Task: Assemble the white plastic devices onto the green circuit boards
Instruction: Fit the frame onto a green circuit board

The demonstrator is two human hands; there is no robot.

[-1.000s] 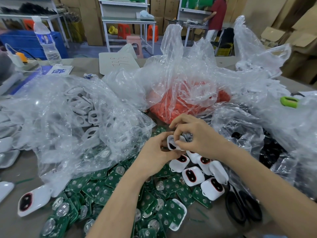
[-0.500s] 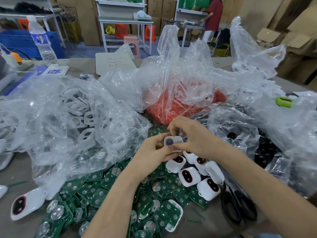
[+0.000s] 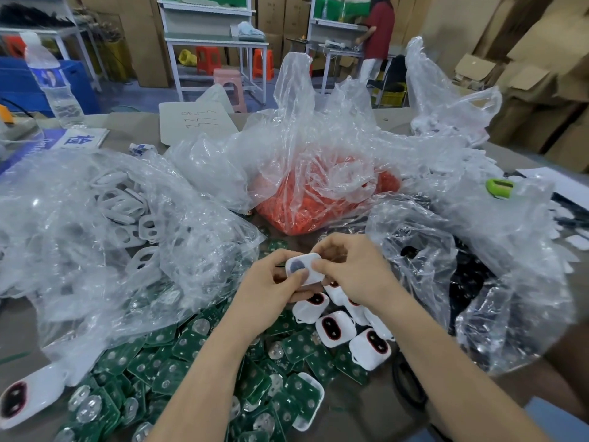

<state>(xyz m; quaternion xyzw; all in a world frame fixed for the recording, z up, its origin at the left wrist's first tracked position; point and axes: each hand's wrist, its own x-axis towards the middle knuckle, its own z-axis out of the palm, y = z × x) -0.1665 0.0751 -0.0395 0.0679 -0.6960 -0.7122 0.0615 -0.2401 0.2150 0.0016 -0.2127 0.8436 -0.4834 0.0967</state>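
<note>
The person holds one white plastic device above the table near the middle of the view, pinched between both hands. The left hand takes its 9 o'clock edge with the thumb laid on the face. The right hand takes the 3 o'clock edge the same way, fingers curled behind. A dark round patch shows on the face; whether a board already sits behind it cannot be told. The piece looks like a small, thin, rigid shell: light, smooth and probably a little slippery, so a grip on the opposite rims seems safest, with even thumb pressure near the edges rather than on the dark window. Taking the held piece as the dial's centre, the green circuit boards lie heaped from 6 to 8 o'clock. They appear flat, stiff and thin, with shiny round domes on them, and are likely best lifted by their edges so the domes are not dented. Finished devices cluster at 5 o'clock just below the right hand. A bag of white frames lies at 9 o'clock and a bag of orange parts at 12 o'clock.
</note>
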